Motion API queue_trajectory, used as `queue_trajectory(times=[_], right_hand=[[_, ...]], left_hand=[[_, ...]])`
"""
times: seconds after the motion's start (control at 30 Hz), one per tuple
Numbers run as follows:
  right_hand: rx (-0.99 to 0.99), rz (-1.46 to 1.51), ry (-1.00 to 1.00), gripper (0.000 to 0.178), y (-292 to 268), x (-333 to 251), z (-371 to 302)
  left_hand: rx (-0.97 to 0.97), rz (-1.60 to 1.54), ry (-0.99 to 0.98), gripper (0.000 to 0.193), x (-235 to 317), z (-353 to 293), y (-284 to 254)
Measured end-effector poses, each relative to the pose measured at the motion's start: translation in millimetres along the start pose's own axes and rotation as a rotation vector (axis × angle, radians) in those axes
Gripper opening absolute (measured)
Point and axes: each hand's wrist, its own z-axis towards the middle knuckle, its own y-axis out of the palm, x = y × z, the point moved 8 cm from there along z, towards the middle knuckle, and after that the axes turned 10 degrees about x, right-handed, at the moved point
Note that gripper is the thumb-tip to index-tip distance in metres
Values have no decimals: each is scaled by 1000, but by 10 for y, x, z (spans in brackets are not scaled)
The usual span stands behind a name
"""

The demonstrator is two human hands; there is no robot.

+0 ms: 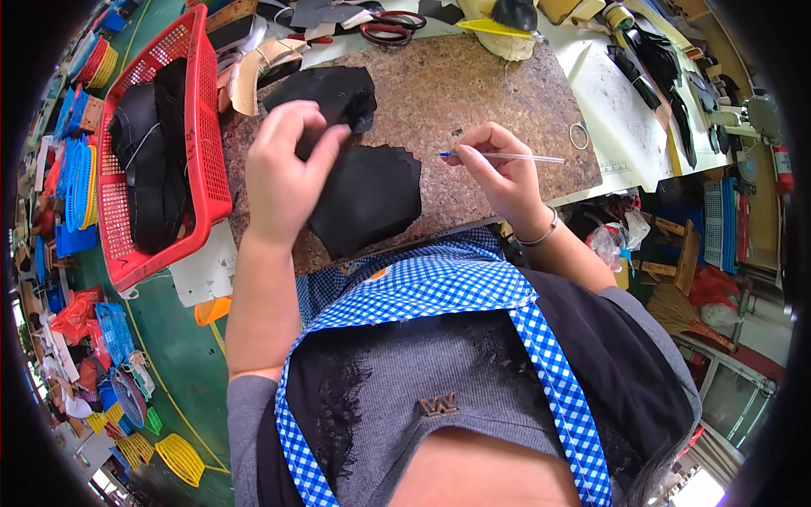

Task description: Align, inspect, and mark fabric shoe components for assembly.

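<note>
My right hand [498, 169] pinches a slim pen [532, 157] with a blue tip and a clear barrel. Its tip points left toward the black pieces, above the board and apart from them. My left hand [287, 169] curls its fingers and thumb around the near edge of a black sheet piece [325, 89], part of the farther pile; the fingertips are partly hidden. Nearer to me lies a second pile of black cut pieces [372, 198], edges slightly fanned. Both piles rest on a brown speckled board [473, 93].
A red plastic basket [207, 160] with rolled black material [148, 160] stands at the left. Scissors [393, 29] lie beyond the board. A ring [579, 136] sits near its right edge. At the back are a yellow-brimmed item [498, 29] and tape [619, 17]; black strips [663, 63] lie right.
</note>
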Motion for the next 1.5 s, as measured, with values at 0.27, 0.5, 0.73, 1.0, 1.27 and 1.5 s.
queue_trajectory(times=[0.27, 0.5, 0.73, 1.0, 1.27, 1.5], right_hand=[[-175, -219, -231, 10, 415, -160, -1], [-420, -453, -559, 13, 754, -319, -105], [-421, -460, -509, 12, 715, -283, -104], [-458, -301, -358, 9, 645, -295, -50], [-447, -431, -507, 13, 767, -306, -100], [-454, -462, -533, 13, 752, -293, -95]], left_hand=[[-187, 84, 187, 30, 299, -867, 2], [-211, 137, 149, 34, 327, -912, 60], [-198, 121, 97, 26, 325, -910, 77], [-142, 26, 8, 16, 251, -872, 41], [8, 98, 19, 14, 212, -928, 22], [-113, 81, -20, 19, 329, -860, 50]])
